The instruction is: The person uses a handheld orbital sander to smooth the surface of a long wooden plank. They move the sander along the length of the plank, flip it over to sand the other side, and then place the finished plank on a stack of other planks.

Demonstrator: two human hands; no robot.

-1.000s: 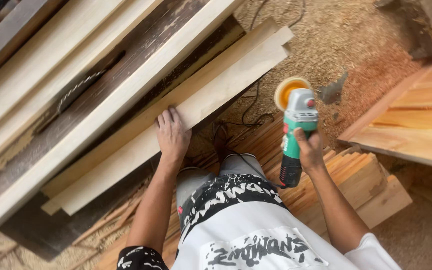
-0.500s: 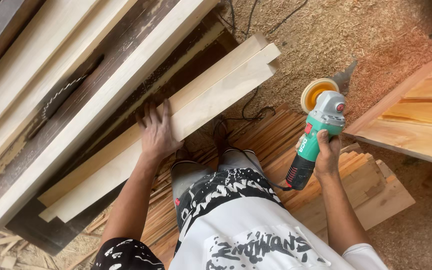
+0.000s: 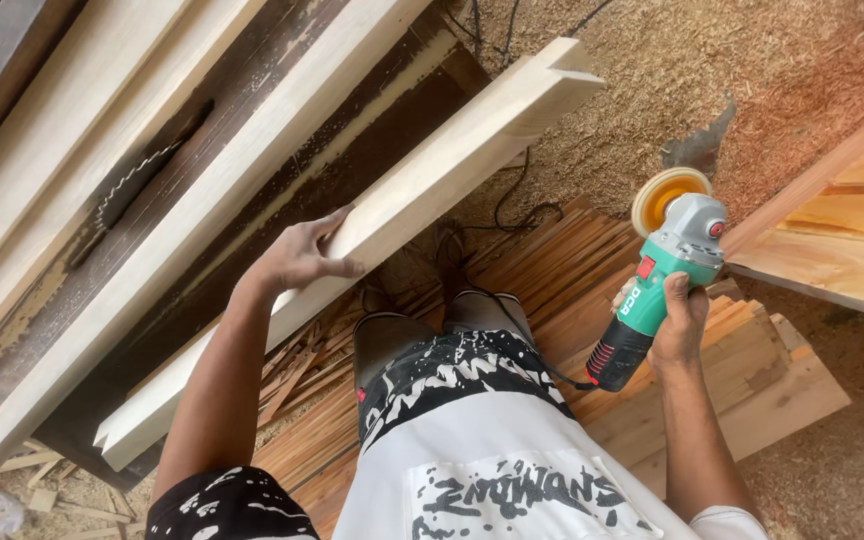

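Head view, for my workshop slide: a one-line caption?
Left hand lifts a pale plank; right hand holds a green angle grinder.

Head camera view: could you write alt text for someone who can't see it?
Seen from above, a person's left hand grips a long pale wooden plank while the right hand holds a green and grey angle grinder with a yellow sanding disc. Sawdust and thin wood strips cover the floor.

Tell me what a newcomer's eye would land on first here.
First the green grinder with its yellow disc, held upright in the right hand at centre right, above a stack of reddish slats. Next the pale plank running diagonally across the middle, gripped on its edge by the left hand. Sawdust covers the floor at top right.
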